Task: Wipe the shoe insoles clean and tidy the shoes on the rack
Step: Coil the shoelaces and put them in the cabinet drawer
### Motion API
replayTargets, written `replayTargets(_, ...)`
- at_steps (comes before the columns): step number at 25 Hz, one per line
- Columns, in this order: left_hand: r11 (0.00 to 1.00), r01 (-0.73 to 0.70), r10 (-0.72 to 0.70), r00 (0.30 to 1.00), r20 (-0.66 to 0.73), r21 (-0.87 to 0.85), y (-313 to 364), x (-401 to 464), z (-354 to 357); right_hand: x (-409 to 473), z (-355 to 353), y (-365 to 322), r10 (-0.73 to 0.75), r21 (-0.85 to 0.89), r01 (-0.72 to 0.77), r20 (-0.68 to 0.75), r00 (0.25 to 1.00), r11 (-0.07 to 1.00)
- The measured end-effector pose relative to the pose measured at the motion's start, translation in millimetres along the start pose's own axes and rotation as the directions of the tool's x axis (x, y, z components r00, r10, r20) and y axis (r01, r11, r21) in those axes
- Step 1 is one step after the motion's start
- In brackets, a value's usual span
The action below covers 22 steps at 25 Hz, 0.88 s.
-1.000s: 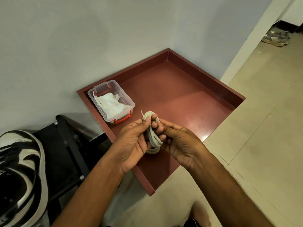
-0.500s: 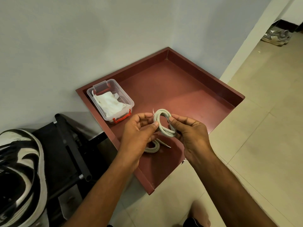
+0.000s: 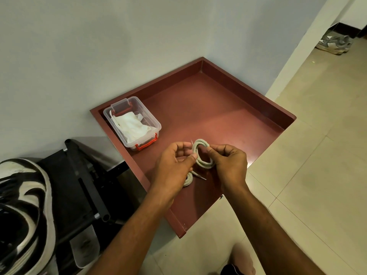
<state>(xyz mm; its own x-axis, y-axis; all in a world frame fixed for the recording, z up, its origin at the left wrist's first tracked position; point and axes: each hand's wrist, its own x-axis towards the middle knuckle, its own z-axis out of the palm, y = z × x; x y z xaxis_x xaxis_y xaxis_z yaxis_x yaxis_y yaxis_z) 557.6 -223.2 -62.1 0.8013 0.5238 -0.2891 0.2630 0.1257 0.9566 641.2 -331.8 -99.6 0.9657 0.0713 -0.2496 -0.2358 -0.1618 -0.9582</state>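
A coiled off-white shoelace (image 3: 203, 153) is held over the red-brown tray (image 3: 224, 92). My left hand (image 3: 174, 165) pinches its left side and my right hand (image 3: 230, 163) pinches its right side. A second coiled lace (image 3: 188, 178) lies on the tray floor just below my left hand, partly hidden by it. A clear plastic box (image 3: 132, 124) with red clips holds white wipes at the tray's left end. A black and white sneaker (image 3: 23, 211) sits on the black rack (image 3: 85, 179) at the far left.
The tray sits against a pale wall in a corner. Beige tiled floor (image 3: 309, 175) spreads to the right. A grey sneaker (image 3: 333, 43) lies on the floor far back right. A foot (image 3: 241, 261) shows at the bottom edge.
One second ago both hands held a tight lace bundle together. One coil now lies on the tray and the hands hold the other opened into a ring.
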Motion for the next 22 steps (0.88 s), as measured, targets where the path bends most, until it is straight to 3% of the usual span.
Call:
replayTargets(6,1.0,-0.003,0.003,1.0,-0.008,0.016,0.2,-0.8,-2.6,6.8,6.6,5.2,-0.139,-0.199,0.117,-0.102,0.985,0.973)
replayTargets(11,0.999,0.011,-0.01,1.0,-0.021,0.038,-0.2,0.0,-5.3,10.8,6.4,10.3,-0.198,-0.318,0.16,-0.09,0.976,0.935)
replayTargets(22,0.996,0.09,-0.091,0.995,-0.037,-0.008,5.0,-18.1,16.4,0.4,-45.9,-6.4,-0.213,-0.265,0.164,-0.169,0.962,0.95)
